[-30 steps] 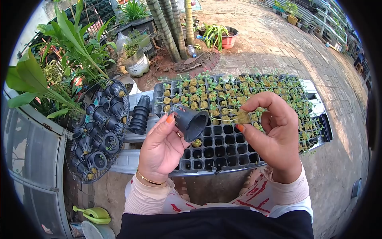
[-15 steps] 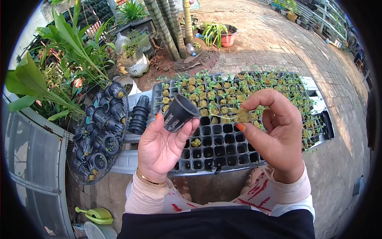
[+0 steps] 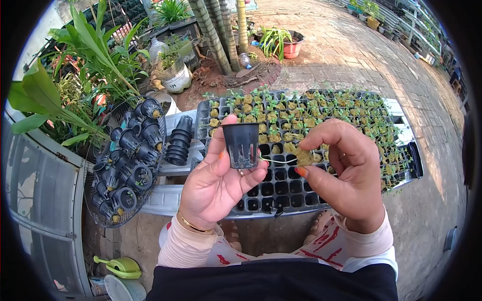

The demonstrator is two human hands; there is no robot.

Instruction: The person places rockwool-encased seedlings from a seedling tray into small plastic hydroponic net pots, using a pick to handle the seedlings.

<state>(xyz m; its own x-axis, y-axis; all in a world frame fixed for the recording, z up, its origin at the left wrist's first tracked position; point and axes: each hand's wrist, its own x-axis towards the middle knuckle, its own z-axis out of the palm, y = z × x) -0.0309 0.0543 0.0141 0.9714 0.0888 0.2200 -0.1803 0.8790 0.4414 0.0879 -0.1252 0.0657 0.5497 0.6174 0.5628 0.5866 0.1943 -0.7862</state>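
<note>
My left hand holds a black slotted net pot upright, its fingers curled around the side and base. Between the thumb and finger of my right hand is a seedling plug, a yellowish-brown block. A pale thin stem runs from the plug left to the net pot's slotted side, where its tip is hard to make out. Beneath both hands lies a black seedling tray, its back cells filled with sprouted plugs and several front cells bare.
Left of the tray stands a stack of black net pots. A wire basket holds several potted plugs. A green watering can is on the floor at lower left, near a glazed metal frame.
My left hand has turned the net pot from tilted to upright, side facing me. The plug in my right hand has dropped slightly, and its stem now meets the pot.
</note>
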